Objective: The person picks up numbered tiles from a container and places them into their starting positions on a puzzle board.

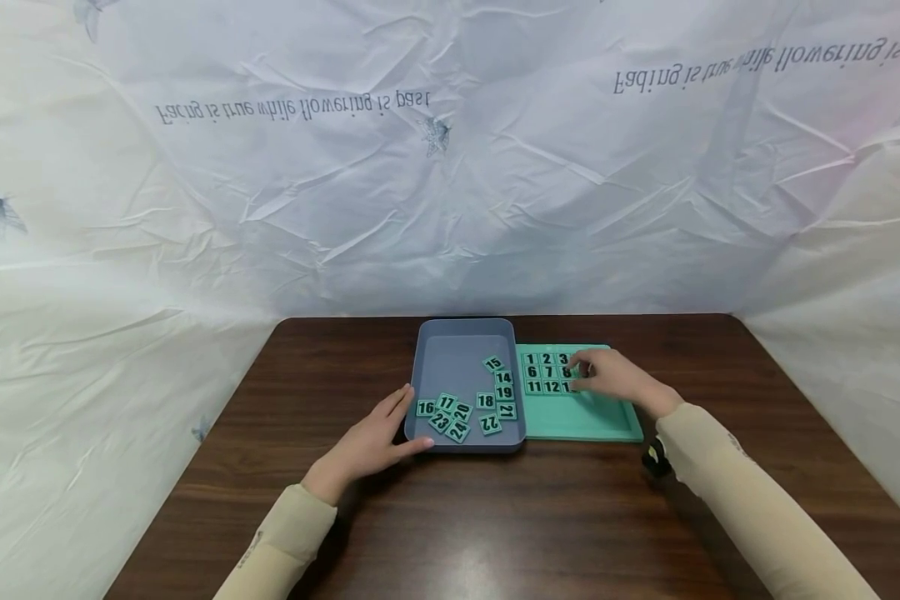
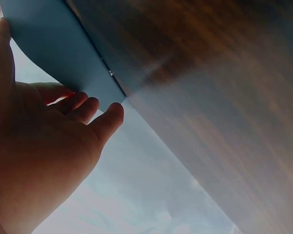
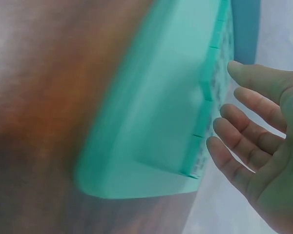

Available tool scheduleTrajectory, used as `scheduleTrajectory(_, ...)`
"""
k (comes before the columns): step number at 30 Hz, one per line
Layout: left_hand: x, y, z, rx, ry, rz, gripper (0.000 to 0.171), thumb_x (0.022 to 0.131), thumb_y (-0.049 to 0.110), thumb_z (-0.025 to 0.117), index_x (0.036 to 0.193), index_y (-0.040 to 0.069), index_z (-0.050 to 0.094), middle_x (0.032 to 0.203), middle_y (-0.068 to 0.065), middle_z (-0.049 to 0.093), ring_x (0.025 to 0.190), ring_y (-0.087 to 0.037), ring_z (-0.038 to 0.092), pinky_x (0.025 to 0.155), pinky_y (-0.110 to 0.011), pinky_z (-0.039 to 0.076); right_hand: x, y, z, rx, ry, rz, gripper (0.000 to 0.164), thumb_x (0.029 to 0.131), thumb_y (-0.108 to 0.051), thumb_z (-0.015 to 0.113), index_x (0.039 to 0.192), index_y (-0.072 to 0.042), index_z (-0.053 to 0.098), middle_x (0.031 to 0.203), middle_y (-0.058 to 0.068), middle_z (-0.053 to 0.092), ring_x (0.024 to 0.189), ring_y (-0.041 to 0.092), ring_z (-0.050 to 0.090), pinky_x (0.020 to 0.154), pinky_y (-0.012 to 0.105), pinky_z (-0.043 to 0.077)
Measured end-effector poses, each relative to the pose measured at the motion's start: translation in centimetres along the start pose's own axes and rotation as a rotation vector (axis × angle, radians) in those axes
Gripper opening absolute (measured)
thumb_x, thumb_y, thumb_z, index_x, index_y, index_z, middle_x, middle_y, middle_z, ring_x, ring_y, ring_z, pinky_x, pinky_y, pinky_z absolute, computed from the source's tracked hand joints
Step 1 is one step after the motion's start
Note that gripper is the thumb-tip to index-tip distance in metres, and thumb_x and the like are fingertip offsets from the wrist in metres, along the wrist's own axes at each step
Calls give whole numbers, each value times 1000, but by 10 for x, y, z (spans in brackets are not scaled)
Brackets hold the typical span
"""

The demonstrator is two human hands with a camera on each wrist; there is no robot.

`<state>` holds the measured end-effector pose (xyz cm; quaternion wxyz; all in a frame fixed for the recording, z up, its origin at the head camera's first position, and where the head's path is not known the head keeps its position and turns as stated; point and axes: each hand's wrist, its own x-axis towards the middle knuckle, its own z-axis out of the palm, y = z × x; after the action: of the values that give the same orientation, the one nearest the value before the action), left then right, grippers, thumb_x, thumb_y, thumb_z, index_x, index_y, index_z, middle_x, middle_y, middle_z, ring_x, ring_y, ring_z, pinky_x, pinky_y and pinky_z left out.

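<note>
A blue-grey tray (image 1: 465,327) holds loose green number tiles, among them 16 (image 1: 426,407), 18 (image 1: 485,401) and 22 (image 1: 491,424). My left hand (image 1: 371,433) rests against its near left corner, fingers along the left wall and thumb at the front rim; the left wrist view shows these fingers (image 2: 115,117) fairly straight. On the right, a green board (image 1: 581,421) carries tiles in rows, with 1, 2, 3, 6, 7, 8, 11 and 12 readable. Over the board's right part, my right hand (image 1: 607,375) has spread, loosely bent fingers, its thumb near the partly covered tile 13 (image 1: 567,387).
Both containers stand side by side on a dark brown wooden table (image 1: 450,517), near its far edge. Pale printed sheeting (image 1: 420,208) hangs behind and at both sides. A small black object (image 1: 656,458) shows beside the right sleeve.
</note>
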<state>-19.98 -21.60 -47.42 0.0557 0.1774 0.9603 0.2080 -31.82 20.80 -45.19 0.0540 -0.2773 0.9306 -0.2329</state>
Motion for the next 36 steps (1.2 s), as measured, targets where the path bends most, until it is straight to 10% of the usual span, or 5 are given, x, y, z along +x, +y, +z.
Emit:
scheduleTrajectory(15, 2, -1, -1, -4, 1, -2, 101, 91, 70, 57, 162, 10, 18, 168, -6, 15, 152, -27, 22, 116, -49, 32, 50, -48, -23, 27, 15, -31, 39, 97, -18, 70, 130, 2, 64, 126, 21, 64, 115, 37, 60, 94, 53, 50)
scheduleTrajectory(36, 1, -3, 1, -21, -3, 4, 101, 91, 69, 58, 163, 11, 17, 168, -6, 14, 151, -27, 22, 116, -50, 32, 106, -114, -3, -233, -295, -119, 30, 94, -5, 66, 123, 2, 70, 117, 17, 68, 100, 25, 63, 86, 41, 52)
